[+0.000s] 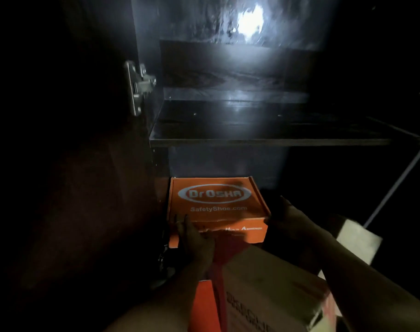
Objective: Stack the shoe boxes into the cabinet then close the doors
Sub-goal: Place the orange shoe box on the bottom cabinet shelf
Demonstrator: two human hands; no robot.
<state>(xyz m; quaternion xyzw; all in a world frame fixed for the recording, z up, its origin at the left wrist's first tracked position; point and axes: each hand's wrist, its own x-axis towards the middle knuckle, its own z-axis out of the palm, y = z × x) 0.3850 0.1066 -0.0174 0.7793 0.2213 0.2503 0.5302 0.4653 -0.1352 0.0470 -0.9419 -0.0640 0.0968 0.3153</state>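
Observation:
An orange shoe box [216, 204] with a white oval logo on its lid sits in the dark cabinet's lower compartment, under a shelf [271, 141]. My left hand [194, 236] presses against the box's front left corner. My right hand [288, 216] holds its right side. Closer to me lie a cream and red shoe box [271, 291] and part of another orange box [201, 305].
The cabinet's left door [72, 188] stands open, with a metal hinge [139, 86] on the side wall. A bright reflection glares on the glossy back panel [249, 20]. A pale box or paper [357, 240] and a thin rod [395, 183] show at the right.

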